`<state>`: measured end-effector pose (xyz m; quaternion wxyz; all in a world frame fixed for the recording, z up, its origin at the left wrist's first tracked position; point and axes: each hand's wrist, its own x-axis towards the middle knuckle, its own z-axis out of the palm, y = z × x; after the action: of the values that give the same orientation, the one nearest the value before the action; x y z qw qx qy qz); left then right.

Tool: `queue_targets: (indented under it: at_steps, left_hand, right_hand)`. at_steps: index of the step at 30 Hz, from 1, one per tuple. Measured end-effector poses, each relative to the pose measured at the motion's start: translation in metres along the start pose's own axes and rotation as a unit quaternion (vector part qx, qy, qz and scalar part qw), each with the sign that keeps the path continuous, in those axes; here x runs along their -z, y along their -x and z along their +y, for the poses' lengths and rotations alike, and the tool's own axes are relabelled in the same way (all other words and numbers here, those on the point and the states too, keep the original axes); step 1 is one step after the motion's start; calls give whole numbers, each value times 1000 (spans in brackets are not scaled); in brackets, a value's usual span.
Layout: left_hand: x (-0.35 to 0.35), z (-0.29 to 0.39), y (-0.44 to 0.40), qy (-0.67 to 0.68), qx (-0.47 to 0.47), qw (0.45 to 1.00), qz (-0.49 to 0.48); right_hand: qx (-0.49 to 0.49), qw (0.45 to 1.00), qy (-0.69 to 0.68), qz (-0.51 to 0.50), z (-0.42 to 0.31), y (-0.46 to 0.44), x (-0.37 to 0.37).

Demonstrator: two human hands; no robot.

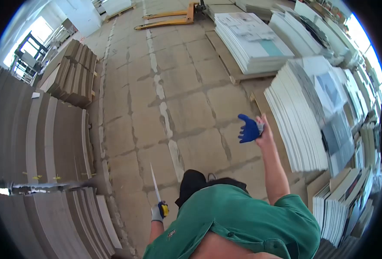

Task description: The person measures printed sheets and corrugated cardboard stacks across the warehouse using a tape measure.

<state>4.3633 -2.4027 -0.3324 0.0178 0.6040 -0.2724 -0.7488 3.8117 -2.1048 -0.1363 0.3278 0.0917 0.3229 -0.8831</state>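
Note:
My left hand [159, 211], in a grey and blue work glove, is closed around the yellow handle [165, 210] of a tool at the lower middle. From it a long, thin, pale blade [155, 183] points forward over the floor. On the other side, my right hand [265, 131] is bare and stretched out in front of my body. It holds a blue glove [249, 129] by its grey cuff, and the empty-looking glove fingers spread to the left. The far side of this hand's grip is hidden.
Stacks of brown boards [63, 138] stand along the left. White panels [292, 116] and wrapped sheets [331, 90] line the right, near a pallet stack [251, 43]. A yellow pallet jack [171, 20] stands ahead on the tiled floor [186, 103].

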Motion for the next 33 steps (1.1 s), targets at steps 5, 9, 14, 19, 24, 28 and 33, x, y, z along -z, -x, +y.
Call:
queue_targets:
  at_steps: [5,9,14,19,24,28,33]
  left_hand:
    - [-40,80,-100,49,27,998,19]
    - [-77,239,-184,41,46,998,-7]
    - [-166,468,-303,-40,6,991,-127]
    - [-310,700,-378,-162,-218,962,-26]
    - [-387,802,-434,-54,-153,986,-34]
    - [-413,838,-464,-127,-71,987,61]
    - [-472,901,-517,-137,-39,987,78]
  right_hand:
    - [212,970,-24,-114,-139,-149,-95]
    - [340,933,-107,38,-120,-232,-194]
    - [243,968,40,56,-88,-412,-221]
    - [123,984,73,108,-86,-556,-284]
    - [98,989,64,90,-120,-756,-312]
    - [165,979,118,-13,-183,-875,-402]
    - [426,900,14,89,-179,-1005,-571]
